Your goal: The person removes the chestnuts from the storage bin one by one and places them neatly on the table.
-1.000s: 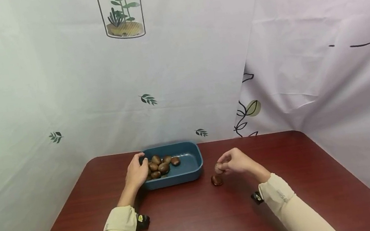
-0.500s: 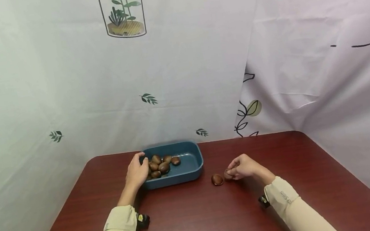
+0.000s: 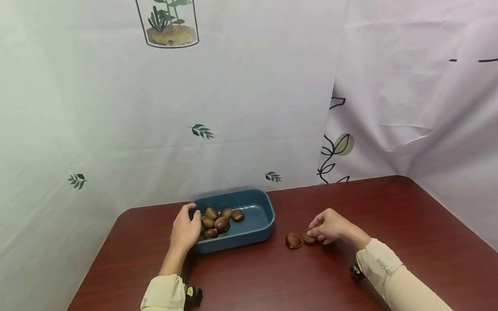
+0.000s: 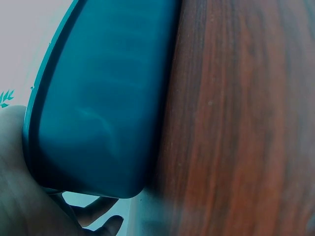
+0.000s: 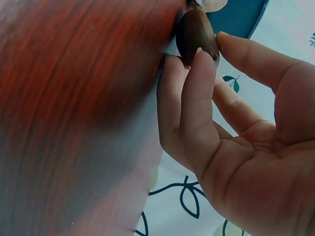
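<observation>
My left hand (image 3: 186, 229) grips the left end of a blue rectangular tray (image 3: 241, 239). In the left wrist view, the tray wall (image 4: 103, 98) fills the left half, with the fingers (image 4: 98, 209) around its end. Several brown chestnuts (image 3: 222, 224) lie inside, mostly toward the left. My right hand (image 3: 330, 226) pinches a chestnut (image 3: 309, 237) between thumb and fingertips, low at the tabletop. Just left of it rests another chestnut (image 3: 293, 240). The right wrist view shows the pinched chestnut (image 5: 193, 34) up close, fingertips at its near end.
A dark red wooden table (image 3: 258, 292) with rounded far corners bears everything. White cloth (image 3: 245, 97) printed with plants hangs behind it and along both sides. Black wrist cameras (image 3: 194, 295) sit at the cuffs.
My right hand has carried its chestnut right and down from above the other chestnut to a spot beside it on the table. The left hand stays on the tray.
</observation>
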Motion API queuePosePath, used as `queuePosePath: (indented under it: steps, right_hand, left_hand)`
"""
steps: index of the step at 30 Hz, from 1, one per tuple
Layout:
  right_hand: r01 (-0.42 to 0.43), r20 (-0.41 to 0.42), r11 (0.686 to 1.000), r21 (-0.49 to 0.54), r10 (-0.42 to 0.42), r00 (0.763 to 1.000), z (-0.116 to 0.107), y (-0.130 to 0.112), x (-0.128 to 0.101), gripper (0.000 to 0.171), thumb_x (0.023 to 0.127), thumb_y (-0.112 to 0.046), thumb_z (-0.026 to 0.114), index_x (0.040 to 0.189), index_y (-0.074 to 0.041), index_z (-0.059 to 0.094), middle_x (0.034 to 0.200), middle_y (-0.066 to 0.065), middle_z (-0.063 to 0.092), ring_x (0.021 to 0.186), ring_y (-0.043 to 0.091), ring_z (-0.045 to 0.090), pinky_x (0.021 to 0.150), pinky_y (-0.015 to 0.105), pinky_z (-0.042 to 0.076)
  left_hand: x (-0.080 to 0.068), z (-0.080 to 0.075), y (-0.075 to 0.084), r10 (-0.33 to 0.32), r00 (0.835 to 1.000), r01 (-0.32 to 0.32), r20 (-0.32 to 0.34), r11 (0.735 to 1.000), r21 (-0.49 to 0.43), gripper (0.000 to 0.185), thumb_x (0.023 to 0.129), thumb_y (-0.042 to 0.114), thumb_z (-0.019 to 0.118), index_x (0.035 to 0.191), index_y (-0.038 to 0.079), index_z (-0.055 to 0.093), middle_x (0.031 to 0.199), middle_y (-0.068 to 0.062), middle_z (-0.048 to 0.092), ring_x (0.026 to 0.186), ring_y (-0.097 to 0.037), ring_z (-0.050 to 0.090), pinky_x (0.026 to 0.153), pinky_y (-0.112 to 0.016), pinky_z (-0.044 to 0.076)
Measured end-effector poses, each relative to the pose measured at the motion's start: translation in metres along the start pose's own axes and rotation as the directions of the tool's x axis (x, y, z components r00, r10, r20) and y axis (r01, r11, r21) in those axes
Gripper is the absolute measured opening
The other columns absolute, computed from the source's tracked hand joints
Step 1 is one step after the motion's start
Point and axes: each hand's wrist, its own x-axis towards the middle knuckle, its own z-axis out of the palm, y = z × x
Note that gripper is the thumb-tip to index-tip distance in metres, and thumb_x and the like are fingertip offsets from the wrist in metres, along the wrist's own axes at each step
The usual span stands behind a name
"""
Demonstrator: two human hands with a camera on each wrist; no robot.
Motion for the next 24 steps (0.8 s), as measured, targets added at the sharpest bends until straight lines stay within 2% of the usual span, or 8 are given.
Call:
queuePosePath:
  steps: [4, 14, 21, 24]
  right_hand:
    - [-0.007, -0.024, 1.000, -0.008, 0.007, 1.000, -0.0006, -0.0004, -0.0010, 0.014, 0.086, -0.007, 0.074, 0.096, 0.002, 0.074, 0.074, 0.005, 0.065, 0.061, 0.014, 0.060, 0.057, 0.033, 0.056]
    - [0.045, -0.006, 0.998, -0.040, -0.046, 0.999, 0.0000, -0.0004, -0.0034, 0.016, 0.087, -0.009, 0.074, 0.096, 0.004, 0.074, 0.075, 0.006, 0.066, 0.064, 0.014, 0.061, 0.056, 0.033, 0.056]
    - [0.033, -0.083, 0.996, -0.085, -0.040, 0.996, -0.0021, -0.0026, -0.0013, 0.010, 0.085, -0.007, 0.074, 0.092, 0.000, 0.076, 0.076, 0.005, 0.067, 0.066, 0.017, 0.061, 0.056, 0.033, 0.055]
    - [0.056, -0.116, 0.992, -0.113, -0.069, 0.991, -0.0023, -0.0064, 0.0011, 0.009, 0.085, -0.006, 0.074, 0.092, 0.000, 0.077, 0.078, 0.005, 0.069, 0.066, 0.016, 0.062, 0.056, 0.033, 0.055]
  left_hand:
    - [-0.0007, -0.0007, 0.0011, 0.003, 1.000, -0.003, 0.010, 1.000, -0.009, 0.047, 0.105, 0.031, 0.039, 0.148, 0.012, 0.040, 0.154, -0.016, 0.038, 0.138, -0.041, 0.038, 0.104, -0.063, 0.032]
    - [-0.0011, -0.0006, -0.0002, 0.004, 1.000, -0.004, 0.004, 1.000, -0.006, 0.046, 0.105, 0.031, 0.039, 0.148, 0.012, 0.041, 0.154, -0.014, 0.038, 0.137, -0.041, 0.038, 0.102, -0.064, 0.033]
    - [-0.0010, 0.0000, -0.0009, 0.009, 1.000, -0.009, 0.004, 1.000, -0.018, 0.047, 0.105, 0.032, 0.040, 0.148, 0.013, 0.041, 0.155, -0.013, 0.038, 0.136, -0.041, 0.039, 0.102, -0.064, 0.033]
    - [-0.0013, -0.0003, -0.0015, 0.006, 1.000, -0.006, 0.004, 1.000, -0.024, 0.047, 0.105, 0.032, 0.040, 0.148, 0.014, 0.041, 0.155, -0.012, 0.037, 0.137, -0.040, 0.039, 0.102, -0.064, 0.033]
